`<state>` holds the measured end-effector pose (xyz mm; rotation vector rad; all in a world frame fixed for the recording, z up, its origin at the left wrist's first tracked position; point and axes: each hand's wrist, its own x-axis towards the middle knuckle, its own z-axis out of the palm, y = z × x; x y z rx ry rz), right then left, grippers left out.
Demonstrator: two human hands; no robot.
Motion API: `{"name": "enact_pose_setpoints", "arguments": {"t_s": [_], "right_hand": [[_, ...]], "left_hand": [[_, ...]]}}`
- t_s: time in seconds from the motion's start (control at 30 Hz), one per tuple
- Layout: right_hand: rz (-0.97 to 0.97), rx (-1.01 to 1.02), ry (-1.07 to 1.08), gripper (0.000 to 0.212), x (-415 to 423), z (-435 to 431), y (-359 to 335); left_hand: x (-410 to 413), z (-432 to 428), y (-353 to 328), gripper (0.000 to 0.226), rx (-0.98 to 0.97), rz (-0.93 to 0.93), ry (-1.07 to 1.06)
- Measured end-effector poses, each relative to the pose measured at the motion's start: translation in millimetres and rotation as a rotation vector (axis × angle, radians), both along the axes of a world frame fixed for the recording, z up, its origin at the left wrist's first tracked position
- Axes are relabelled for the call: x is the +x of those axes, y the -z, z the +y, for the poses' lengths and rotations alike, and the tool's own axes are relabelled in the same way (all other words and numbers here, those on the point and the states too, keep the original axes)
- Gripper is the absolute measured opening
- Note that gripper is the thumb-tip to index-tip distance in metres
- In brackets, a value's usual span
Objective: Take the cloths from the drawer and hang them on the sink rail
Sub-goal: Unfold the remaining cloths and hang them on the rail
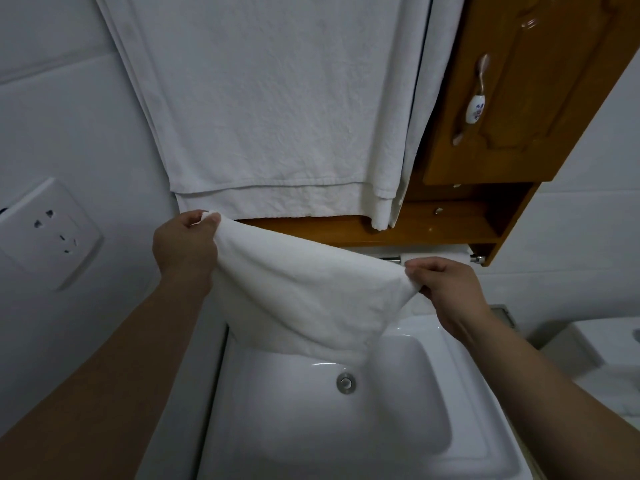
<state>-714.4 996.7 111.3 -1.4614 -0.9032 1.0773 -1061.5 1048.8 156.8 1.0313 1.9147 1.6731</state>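
White sink below, left hand, right hand pinching cloth corners

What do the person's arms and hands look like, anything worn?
The left arm and right arm are bare to the frame edge; no sleeves show. The left hand and right hand have no gloves, and no rings, watch or bands are visible.
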Motion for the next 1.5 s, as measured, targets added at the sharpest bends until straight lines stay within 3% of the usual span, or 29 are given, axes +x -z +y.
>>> {"name": "enact_pose_setpoints", "arguments": {"t_s": [0.2,0.4,0.57,0.77,0.83,0.9,1.03,1.17,1.23,1.37,1.5], "right_hand": [[-0.125,-0.115,-0.231,0.033,3,-3,5],[-0.341,-0.189,-0.698,0.036,4,-20,0],[-0.374,-0.166,-0.711,0.037,14,-21,-5],[-0.988,-0.195,-0.835,0.038,23,-11,-30],[-1.219,-0.140,-0.779,0.031,23,-4,-40],[-1.296,-0.119,-0.641,0.025,24,5,-54],[-1.043,-0.091,-0.401,0.016,33,18,-81],[-0.864,-0.096,-0.374,0.016,34,20,-94],[-0.792,-0.126,-0.388,0.014,32,19,-97],[-0.525,-0.121,-0.320,0.015,35,21,-101],[-0.474,-0.097,-0.220,0.012,33,23,-101]], "left_hand": [[2,1,-7,0.023,0.024,0.004,-0.009],[1,0,-7,0.025,0.010,0.052,-0.003],[-1,-5,1,0.027,-0.042,0.100,0.010],[4,-15,11,0.026,-0.119,0.267,0.092],[7,-19,12,0.022,-0.151,0.361,0.138],[9,-23,13,0.015,-0.202,0.415,0.229],[3,-23,16,0.007,-0.253,0.336,0.402],[0,-27,9,0.013,-0.138,-0.111,0.514],[-1,-29,3,0.015,-0.105,-0.220,0.519],[-7,-32,-5,0.010,-0.073,-0.296,0.473],[-6,-33,-5,0.009,-0.036,-0.211,0.453]]}}
